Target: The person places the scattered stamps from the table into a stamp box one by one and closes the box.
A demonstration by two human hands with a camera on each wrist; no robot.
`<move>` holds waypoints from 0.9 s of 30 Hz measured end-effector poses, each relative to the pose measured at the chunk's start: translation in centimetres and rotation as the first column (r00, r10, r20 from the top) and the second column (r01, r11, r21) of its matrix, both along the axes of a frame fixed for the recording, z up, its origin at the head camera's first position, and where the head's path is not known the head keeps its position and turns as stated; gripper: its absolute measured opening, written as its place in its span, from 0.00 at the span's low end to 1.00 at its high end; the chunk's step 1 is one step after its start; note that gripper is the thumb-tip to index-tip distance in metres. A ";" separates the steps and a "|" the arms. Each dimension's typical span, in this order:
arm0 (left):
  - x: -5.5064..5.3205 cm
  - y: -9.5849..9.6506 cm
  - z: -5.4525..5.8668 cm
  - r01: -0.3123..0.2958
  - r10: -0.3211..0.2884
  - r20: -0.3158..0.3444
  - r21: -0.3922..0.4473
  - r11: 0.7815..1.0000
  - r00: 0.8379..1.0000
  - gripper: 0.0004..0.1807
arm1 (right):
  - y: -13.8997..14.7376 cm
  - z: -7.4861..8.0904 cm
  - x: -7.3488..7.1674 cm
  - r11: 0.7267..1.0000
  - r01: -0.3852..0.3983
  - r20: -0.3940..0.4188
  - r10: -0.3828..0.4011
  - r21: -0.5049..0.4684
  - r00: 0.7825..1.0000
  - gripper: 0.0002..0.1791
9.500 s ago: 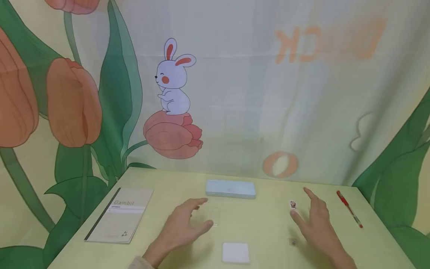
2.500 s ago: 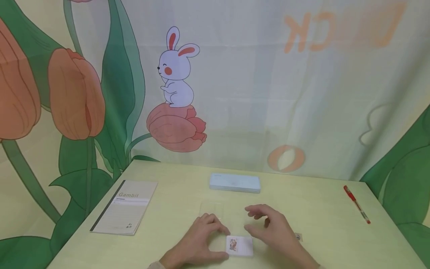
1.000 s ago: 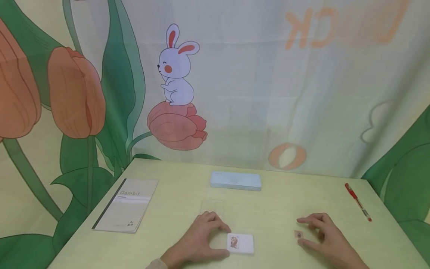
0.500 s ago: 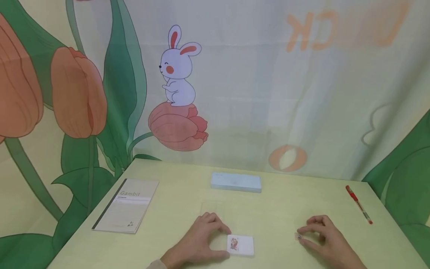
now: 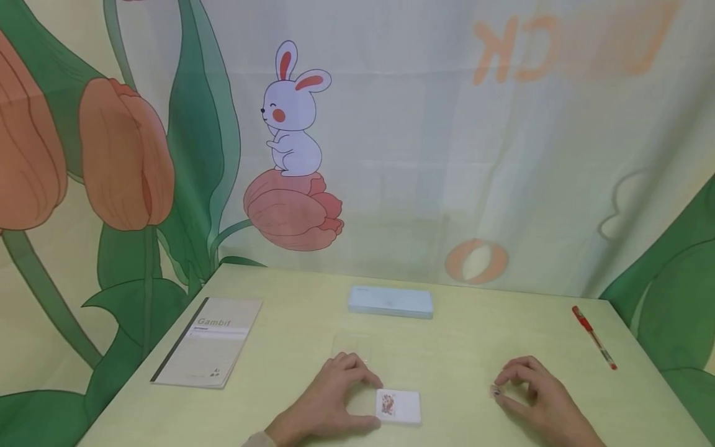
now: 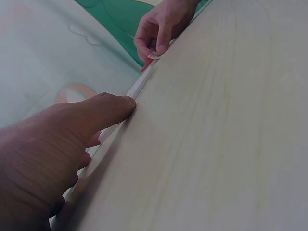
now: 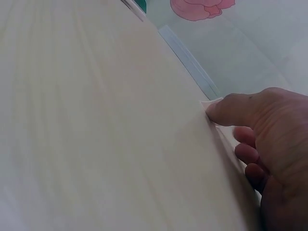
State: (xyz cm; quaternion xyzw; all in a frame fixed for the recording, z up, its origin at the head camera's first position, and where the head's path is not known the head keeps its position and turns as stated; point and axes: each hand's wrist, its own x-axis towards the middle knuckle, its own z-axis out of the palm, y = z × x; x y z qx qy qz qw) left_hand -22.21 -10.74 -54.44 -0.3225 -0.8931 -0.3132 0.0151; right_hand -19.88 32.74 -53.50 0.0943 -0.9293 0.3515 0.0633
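Observation:
A flat white case [image 5: 408, 407] lies on the table, with a small red-figured sticker [image 5: 388, 405] on its left half. My left hand [image 5: 335, 394] holds the case by its left side, thumb at the near corner and index finger at the far one. In the left wrist view the case [image 6: 140, 83] shows edge-on past the thumb. To the right, my right hand [image 5: 539, 394] pinches a small square sticker [image 5: 494, 391] with a dark mark, between thumb and fingertips. The right wrist view shows a pale corner of this sticker [image 7: 206, 103] beyond the thumb.
Behind the left hand lies a clear plastic sheet [image 5: 353, 345]. A light blue box [image 5: 390, 302] is at the back, a notebook [image 5: 208, 343] at the left, and a red pen [image 5: 594, 336] at the right. A printed curtain [image 5: 402, 155] hangs behind the table.
The red-figured sticker has gone from the table onto the white case. My right hand has moved right and taken hold of the small square sticker. The left hand stays at the case.

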 end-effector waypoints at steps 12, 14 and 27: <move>-0.2 0.1 0.0 0.008 -0.008 -0.018 0.002 1.000 1.000 0.25 | -0.6 0.2 0.1 0.997 0.045 0.010 -0.044 -0.061 0.999 0.09; -0.2 0.1 0.1 0.008 -0.008 -0.016 -0.004 1.000 1.000 0.25 | -0.7 0.4 -0.1 0.995 0.071 0.042 -0.068 -0.070 0.997 0.09; -0.1 -0.1 0.0 0.014 -0.014 -0.005 0.007 1.000 1.000 0.25 | -1.7 1.2 -0.8 0.966 0.143 0.117 -0.120 -0.216 0.986 0.07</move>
